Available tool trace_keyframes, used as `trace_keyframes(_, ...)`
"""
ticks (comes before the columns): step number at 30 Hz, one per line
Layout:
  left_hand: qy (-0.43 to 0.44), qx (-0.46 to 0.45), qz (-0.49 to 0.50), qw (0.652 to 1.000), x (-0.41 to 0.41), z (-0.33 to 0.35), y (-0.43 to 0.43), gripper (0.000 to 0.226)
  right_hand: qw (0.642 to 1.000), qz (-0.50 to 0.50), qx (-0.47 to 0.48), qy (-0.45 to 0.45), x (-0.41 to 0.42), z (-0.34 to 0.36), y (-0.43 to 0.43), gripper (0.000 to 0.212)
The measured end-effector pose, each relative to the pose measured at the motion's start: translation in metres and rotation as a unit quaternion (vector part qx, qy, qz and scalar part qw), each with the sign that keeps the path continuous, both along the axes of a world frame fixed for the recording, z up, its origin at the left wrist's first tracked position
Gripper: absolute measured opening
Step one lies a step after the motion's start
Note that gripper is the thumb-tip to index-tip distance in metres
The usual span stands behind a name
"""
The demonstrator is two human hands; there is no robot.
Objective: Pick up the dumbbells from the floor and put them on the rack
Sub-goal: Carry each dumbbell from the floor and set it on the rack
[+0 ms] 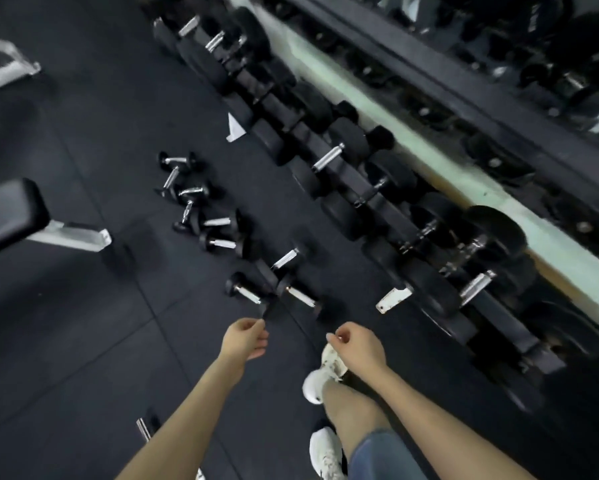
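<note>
At nine o'clock a padded bench [14,213] stands on the dark floor [83,323]. From about eleven o'clock down toward the middle, a loose row of dumbbells [218,242] lies on this floor. I count roughly nine, though the blur makes the number uncertain. The small ones are the farthest, and the nearest two [246,294] lie just ahead of the hands, almost end to end. One more handle [144,427] shows at seven o'clock, near the left forearm.

The left hand [244,341], close to six o'clock, hangs with loosely curled fingers and grasps nothing. The right hand [357,344], near it toward five o'clock and above a white shoe [332,358], is also relaxed and empty.

From twelve to four o'clock runs the rack [509,323], which carries many bigger dumbbells; whether it has free places I cannot tell.

In my judgement the task is at an early point — no dumbbell is lifted now, the whole row waits on the floor, and the nearest two seem the natural first pick.
</note>
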State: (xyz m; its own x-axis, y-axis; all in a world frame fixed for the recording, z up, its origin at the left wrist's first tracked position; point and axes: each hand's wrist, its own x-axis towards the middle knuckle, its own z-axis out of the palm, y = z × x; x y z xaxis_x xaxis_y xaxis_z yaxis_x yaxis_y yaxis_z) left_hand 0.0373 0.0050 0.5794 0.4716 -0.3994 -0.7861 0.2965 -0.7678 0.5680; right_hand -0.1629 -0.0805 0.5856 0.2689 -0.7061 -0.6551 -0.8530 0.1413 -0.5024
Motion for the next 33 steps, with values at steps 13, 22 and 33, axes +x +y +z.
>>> trace_keyframes(13,0.071,0.041,0.121,0.989,0.073,-0.148,-0.067,0.022,0.991,0.047,0.082,0.091,0.126,-0.154,-0.089,0.042)
trace_keyframes(22,0.132,0.084,0.192,0.969,0.07,-0.344,-0.13,0.021,0.985,0.02,0.122,0.117,0.153,-0.338,-0.139,0.04)
trace_keyframes(33,0.172,0.035,0.186,0.967,0.057,-0.592,-0.189,0.022,0.972,0.114,0.15,0.141,0.178,-0.581,-0.196,0.066)
